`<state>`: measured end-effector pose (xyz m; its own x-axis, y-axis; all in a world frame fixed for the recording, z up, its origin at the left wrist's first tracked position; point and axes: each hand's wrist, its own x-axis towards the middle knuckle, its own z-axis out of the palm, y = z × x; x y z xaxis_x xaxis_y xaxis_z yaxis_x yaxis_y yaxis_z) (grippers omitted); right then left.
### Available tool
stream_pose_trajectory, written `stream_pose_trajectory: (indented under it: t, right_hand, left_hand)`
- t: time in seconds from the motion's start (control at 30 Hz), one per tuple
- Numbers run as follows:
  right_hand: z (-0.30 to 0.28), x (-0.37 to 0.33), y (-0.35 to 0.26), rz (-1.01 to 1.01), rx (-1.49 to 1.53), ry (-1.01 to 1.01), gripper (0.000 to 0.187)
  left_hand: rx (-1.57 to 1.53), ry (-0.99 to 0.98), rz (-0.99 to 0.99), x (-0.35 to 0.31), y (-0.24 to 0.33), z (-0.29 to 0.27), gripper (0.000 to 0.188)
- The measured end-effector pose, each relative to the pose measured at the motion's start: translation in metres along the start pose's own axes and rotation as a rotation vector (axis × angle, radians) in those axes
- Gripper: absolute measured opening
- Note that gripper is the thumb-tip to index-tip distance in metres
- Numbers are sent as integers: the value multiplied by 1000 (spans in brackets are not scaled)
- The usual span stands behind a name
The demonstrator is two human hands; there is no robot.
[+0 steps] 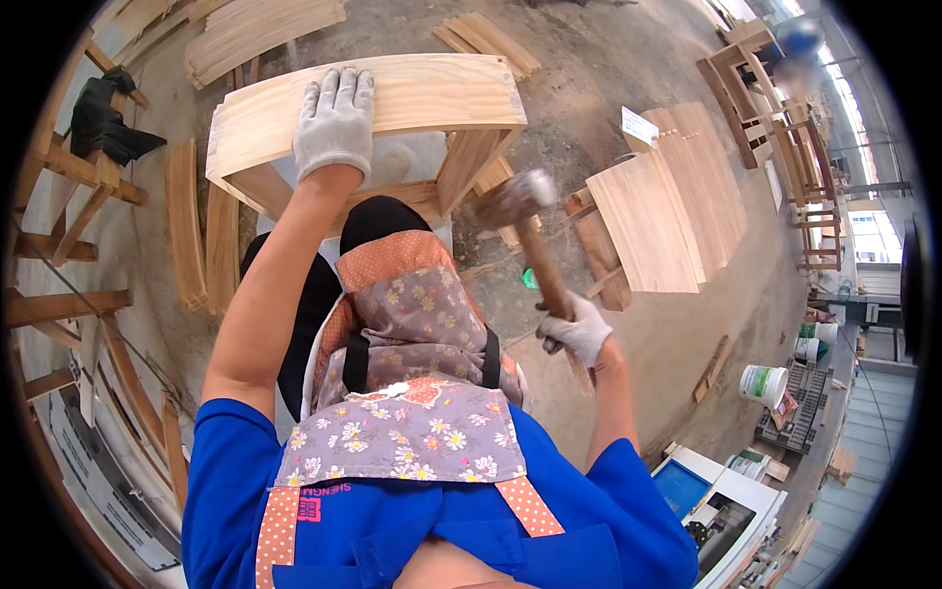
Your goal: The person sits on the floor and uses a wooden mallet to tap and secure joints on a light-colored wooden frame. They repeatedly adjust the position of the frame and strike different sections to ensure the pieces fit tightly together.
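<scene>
**Concrete shop floor, a hollow wooden box frame, and a hammer in hand**

Concrete floor (667,348) runs all around us, scattered with pale boards. We see one boards stack (265,37) toward 11 o'clock, a fanned pile of planks (643,231) at 2 o'clock, and narrow strips (183,226) between 9 and 10. Farther out, between 3 and 4 o'clock, sits a white bucket (763,384).

Our box frame (446,90) stands at 11 o'clock, just beyond our knees. Its sides already meet in a four-sided hollow shape, so we judge the basic assembly largely done. Whether every corner is fully seated we cannot tell, and the far edges are hidden from us. With the hammer (551,280) in hand, we would guess that some tapping of the joints is left. No panel closes the near face, though we cannot say whether one belongs there.

Our gloved left hand (336,128) lies flat on the frame's upper board, fingers straight, close together and pointing toward 12; it presses or steadies the wood without wrapping around it. Our gloved right hand (581,334), between 3 and 4 o'clock, is curled firmly around the hammer's handle. The tool tilts toward 11, its head slightly blurred at 1 o'clock, near the frame's right end but seemingly apart from it.
</scene>
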<state>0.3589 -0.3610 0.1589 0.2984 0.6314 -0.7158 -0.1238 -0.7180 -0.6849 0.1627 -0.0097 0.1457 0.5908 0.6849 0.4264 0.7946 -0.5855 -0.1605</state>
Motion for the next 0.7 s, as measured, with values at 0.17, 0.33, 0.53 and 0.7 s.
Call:
stream_pose_trajectory:
  t: [0.17, 0.33, 0.53, 0.7]
  right_hand:
    - [39, 73, 30, -4, -40, -71, 29]
    - [72, 159, -11, -74, 162, -2, 17]
    - [85, 155, -93, -206, 310, -12, 17]
    - [94, 144, -78, -314, 273, 186, 19]
  left_hand:
    - [0, 3, 2, 0, 3, 3, 54]
    - [19, 68, 15, -1, 4, 2, 46]
    - [59, 96, 9, 1, 0, 3, 46]
    - [33, 104, 29, 4, 14, 0, 47]
